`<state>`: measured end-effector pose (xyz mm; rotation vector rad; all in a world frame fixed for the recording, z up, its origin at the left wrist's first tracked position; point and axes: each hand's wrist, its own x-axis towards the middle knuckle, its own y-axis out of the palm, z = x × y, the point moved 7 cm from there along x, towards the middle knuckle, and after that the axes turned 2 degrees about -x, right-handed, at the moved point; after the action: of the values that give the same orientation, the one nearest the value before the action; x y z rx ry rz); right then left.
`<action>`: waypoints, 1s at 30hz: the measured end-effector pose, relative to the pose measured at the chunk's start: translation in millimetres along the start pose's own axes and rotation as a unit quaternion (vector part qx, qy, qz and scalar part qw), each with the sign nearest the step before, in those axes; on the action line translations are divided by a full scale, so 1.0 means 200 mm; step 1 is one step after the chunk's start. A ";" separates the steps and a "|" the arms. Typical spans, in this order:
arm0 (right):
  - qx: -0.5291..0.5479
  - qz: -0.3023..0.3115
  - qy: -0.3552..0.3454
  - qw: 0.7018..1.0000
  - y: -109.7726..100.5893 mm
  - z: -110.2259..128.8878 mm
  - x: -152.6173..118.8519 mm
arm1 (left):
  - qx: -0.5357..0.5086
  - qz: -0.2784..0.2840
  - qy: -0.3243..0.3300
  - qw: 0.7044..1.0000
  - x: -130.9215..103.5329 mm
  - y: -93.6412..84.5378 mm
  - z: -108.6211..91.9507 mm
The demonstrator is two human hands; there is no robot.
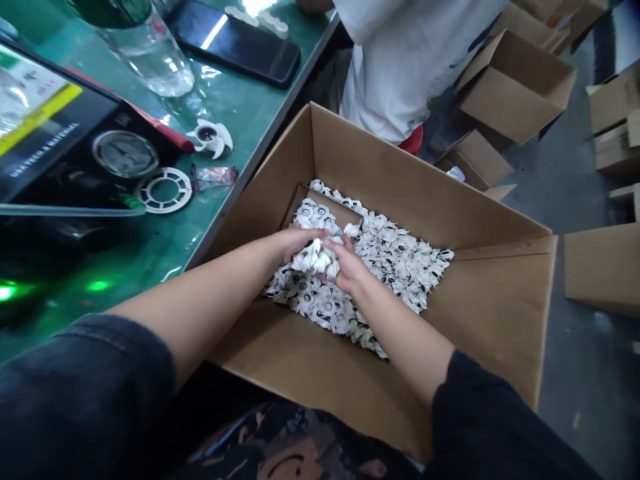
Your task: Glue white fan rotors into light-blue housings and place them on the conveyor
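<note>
A large cardboard box [500, 287] stands in front of me, its bottom covered with many small white finned parts [395, 253] with dark centres. Inside it, my left hand [303, 241] and my right hand [347, 265] are cupped close together around a heap of these white parts [316, 259]. More of the parts lie beneath and behind the hands. A piece of cardboard [333, 208] lies among the parts, just behind my hands.
The green table [220, 220] on the left bears a phone [240, 43], a clear bottle [155, 60], a white impeller [213, 138], a white ring [165, 190] and a black package [75, 147]. A person in a white shirt [400, 60] is beyond the box. Open cartons [515, 87] stand right.
</note>
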<state>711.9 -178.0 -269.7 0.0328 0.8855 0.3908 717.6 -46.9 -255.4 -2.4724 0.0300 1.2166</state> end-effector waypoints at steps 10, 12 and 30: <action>-0.460 -0.143 -0.010 0.876 -0.67 -0.25 -0.14 | 0.228 0.029 0.190 0.955 -0.03 0.14 0.05; -0.534 -0.147 0.045 0.831 -0.75 -0.44 -0.23 | 0.294 0.125 0.179 0.930 -0.04 0.33 0.14; -0.554 -0.018 0.186 0.811 -0.58 -0.83 -0.27 | 0.286 0.150 -0.070 0.944 0.18 0.61 0.59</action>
<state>591.8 -326.5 -356.1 -1.1813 0.9224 0.8519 628.8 -113.7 -388.3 -1.9112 0.6485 1.2729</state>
